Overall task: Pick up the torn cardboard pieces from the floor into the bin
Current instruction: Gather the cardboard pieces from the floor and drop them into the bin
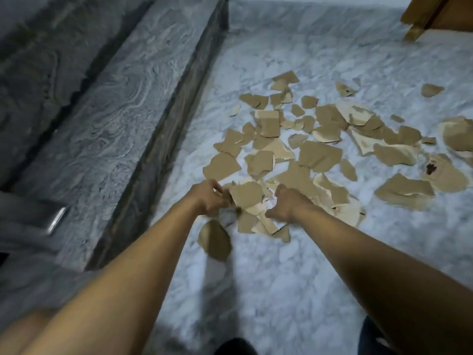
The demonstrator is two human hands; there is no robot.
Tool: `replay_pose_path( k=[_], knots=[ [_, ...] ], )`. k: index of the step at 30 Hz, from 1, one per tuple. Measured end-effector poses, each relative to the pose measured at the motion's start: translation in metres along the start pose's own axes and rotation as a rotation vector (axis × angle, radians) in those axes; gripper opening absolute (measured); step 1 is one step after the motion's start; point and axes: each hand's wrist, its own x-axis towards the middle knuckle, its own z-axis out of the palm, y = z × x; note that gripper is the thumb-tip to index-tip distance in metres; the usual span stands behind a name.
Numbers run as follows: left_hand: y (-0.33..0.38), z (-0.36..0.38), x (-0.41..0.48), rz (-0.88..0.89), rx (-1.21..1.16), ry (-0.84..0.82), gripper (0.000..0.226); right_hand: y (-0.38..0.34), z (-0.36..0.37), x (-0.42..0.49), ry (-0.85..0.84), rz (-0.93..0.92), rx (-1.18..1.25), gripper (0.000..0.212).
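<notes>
Cardboard pieces (320,155), strewn on floor (281,290): my left hand (208,198) and right hand (286,203) each clutch some at the heap's near side; I'd bunch them tight before lifting.

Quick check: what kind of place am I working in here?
Probably a room in a home: white marble floor, a grey stone ledge along the left, and wooden furniture in the far corner.

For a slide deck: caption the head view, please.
Left hand and right hand gather torn cardboard pieces off the marbled floor.
</notes>
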Motion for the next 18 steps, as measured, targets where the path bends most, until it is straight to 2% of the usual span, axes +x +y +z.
replay_pose_path(
  k=[3,5,7,10,13,18],
  knots=[
    [-0.037,0.028,0.001,-0.168,0.164,-0.015,0.071,0.006,0.030,0.017,0.090,0.096,0.050,0.094],
    [-0.061,0.054,-0.007,-0.285,0.164,-0.047,0.090,0.006,0.055,0.025,0.136,0.129,0.068,0.094],
    [-0.080,0.080,-0.017,-0.300,0.217,0.021,0.096,0.007,0.078,0.025,0.238,0.154,0.057,0.090],
    [-0.097,0.101,-0.015,-0.215,0.160,0.164,0.092,0.009,0.094,0.034,0.349,0.124,0.119,0.098],
    [-0.104,0.106,-0.009,-0.211,-0.012,0.150,0.086,0.014,0.093,0.041,0.278,0.130,0.257,0.109],
    [-0.102,0.101,-0.005,-0.260,0.035,0.116,0.058,0.027,0.068,0.040,0.151,0.058,0.156,0.090]
  ],
)
